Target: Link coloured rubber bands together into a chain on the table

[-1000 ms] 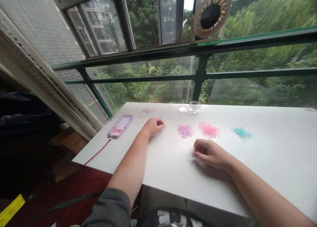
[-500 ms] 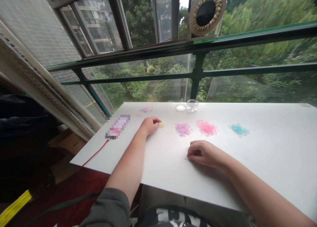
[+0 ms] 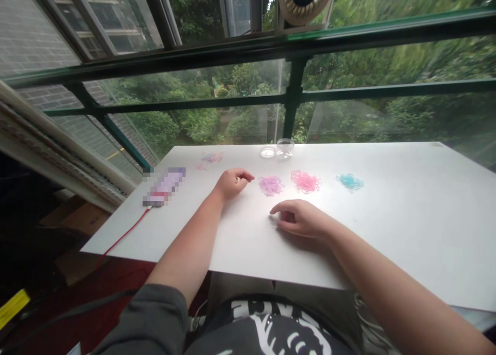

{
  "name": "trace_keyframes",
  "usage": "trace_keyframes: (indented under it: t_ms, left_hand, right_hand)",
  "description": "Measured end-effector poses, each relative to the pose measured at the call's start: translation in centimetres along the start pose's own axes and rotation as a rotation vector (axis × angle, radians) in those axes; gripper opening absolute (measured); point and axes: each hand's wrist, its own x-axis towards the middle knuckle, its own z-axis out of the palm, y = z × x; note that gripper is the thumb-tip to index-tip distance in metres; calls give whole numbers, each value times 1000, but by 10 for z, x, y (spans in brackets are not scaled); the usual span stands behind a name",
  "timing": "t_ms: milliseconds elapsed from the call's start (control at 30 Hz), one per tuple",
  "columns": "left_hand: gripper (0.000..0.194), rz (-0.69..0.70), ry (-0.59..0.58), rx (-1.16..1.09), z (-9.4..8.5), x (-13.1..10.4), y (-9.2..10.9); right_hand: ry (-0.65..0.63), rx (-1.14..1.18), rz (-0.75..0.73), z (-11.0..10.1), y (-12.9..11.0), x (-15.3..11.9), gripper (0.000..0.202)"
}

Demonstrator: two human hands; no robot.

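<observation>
My left hand (image 3: 233,183) rests low over the white table (image 3: 411,215), left of a pile of purple loops (image 3: 271,185) that look like small rubber bands. Its index finger points right, with a gap to the thumb, and a bit of pale yellow shows inside the gap. The rest of the yellow pile is hidden by this hand. Nearer me, my right hand (image 3: 300,218) has its index finger stretched out and its thumb apart, with nothing visible between them. Beyond it lie a pink pile (image 3: 306,181) and, further right, a turquoise pile (image 3: 350,181).
A clear round jar (image 3: 285,149) and its lid (image 3: 267,152) stand by the far edge. Mixed-colour loops (image 3: 212,157) lie at the back left. A blurred-out phone (image 3: 165,186) with a red cable (image 3: 126,236) is at the left. Green railings (image 3: 294,89) border the table.
The view has shifted, so everything sits further left and higher. My left hand now covers the yellow pile it was touching at its edge. My right hand's index finger has straightened away from the thumb.
</observation>
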Motion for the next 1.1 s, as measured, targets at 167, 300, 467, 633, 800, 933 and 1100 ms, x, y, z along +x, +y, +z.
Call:
trace_keyframes:
  t_ms: [167,300,467,633,800,933,1100]
  left_hand:
    - [28,17,-14,-16,7,0,5]
    - [29,25,-38,-26,11,-1,6]
    - [29,59,-39,-39,16,-1,3]
    - [29,150,-91,-44,21,-2,9]
    - [22,276,-298,-92,28,-9,26]
    - [21,256,-484,-108,34,-16,37]
    - [26,231,-526,-71,38,-19,43]
  right_hand:
    - [46,-120,-39,7,0,4,20]
    - [66,-156,-26,10,2,6,11]
    - [90,-156,2,11,2,5,7]
    - [93,-31,56,6,2,4,6]
    - [115,198,112,1,6,4,5]
    - [144,288,133,1,9,5,5]
    - [153,270,165,3,9,5,5]
